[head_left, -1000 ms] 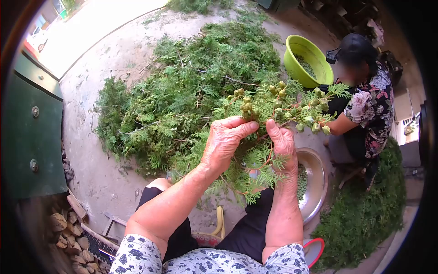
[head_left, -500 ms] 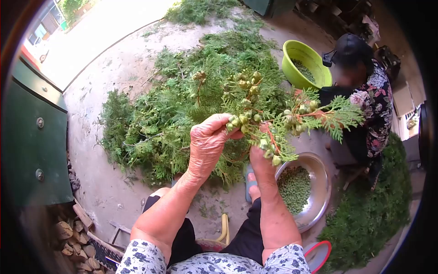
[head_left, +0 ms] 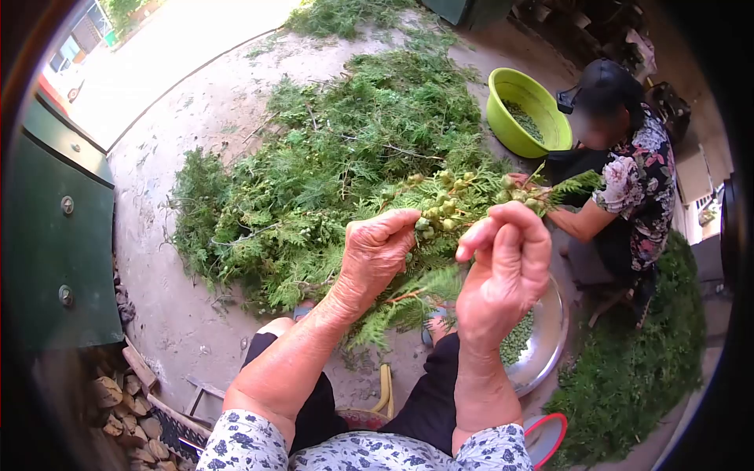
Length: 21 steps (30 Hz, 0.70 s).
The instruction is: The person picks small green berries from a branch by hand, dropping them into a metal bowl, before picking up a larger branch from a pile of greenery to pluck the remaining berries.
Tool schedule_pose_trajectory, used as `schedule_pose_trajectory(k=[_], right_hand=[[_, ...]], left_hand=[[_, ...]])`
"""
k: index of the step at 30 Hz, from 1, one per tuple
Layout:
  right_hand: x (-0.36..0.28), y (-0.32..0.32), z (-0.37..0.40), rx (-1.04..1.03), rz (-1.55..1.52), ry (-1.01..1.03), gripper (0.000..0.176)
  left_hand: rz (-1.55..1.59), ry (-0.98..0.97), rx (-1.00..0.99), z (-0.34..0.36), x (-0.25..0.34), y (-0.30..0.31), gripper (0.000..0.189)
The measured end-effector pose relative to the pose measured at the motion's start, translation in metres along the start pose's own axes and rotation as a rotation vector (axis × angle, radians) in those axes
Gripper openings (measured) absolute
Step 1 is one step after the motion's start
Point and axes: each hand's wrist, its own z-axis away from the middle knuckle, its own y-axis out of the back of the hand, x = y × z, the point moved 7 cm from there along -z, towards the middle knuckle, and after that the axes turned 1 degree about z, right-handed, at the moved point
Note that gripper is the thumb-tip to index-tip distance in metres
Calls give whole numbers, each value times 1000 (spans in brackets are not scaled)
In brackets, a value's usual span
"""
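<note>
My left hand [head_left: 381,243] is closed in a pinch on an evergreen branch bearing round green cones [head_left: 448,212]. The branch's leafy lower part [head_left: 404,302], with an orange-brown stem, hangs between my hands. To its right, my right hand [head_left: 506,271] is raised with fingers curled and the thumb against them; whatever they hold, if anything, is hidden. Below that hand, partly covered by it, a metal basin [head_left: 551,334] holds many small green cones [head_left: 516,341].
A heap of cut evergreen branches [head_left: 330,157] covers the floor ahead. At right, a seated person [head_left: 644,180] handles a sprig beside a lime-green basin [head_left: 503,122]. More greenery [head_left: 636,377] lies lower right; firewood [head_left: 129,408] is stacked lower left. A green door [head_left: 63,243] stands left.
My right hand has risen and turned palm-inward, off the lower stem. The branch has swung, its leafy part now hanging lower between my hands. My left hand has shifted slightly right and down.
</note>
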Motion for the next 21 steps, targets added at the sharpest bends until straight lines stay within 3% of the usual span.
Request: schedule_pose_trajectory(k=[3,4,7,9,13,15,18,21], right_hand=[[36,35,-14,217,-1,-244,17],[49,43,-16,119,142,-280,18],[68,46,-14,-10,115,-429,19],[63,33,-12,-205,196,-423,20],[53,15,-13,-373,363,-298,21],[54,17,-11,-387,341,-342,22],[50,6,-5,-561,381,-170,31],[50,5,-5,-531,545,-166,30]], left_hand=[[-120,-162,3,-2,1,2,19],[-189,-218,0,-2,4,2,18],[-208,-288,-13,-3,10,3,18],[-201,-245,-25,-3,8,4,20],[-353,-272,-85,-4,8,3,20],[-383,-265,-95,-4,7,2,19],[-451,-242,-135,-3,8,-1,19],[-459,-259,-100,-2,6,0,19]])
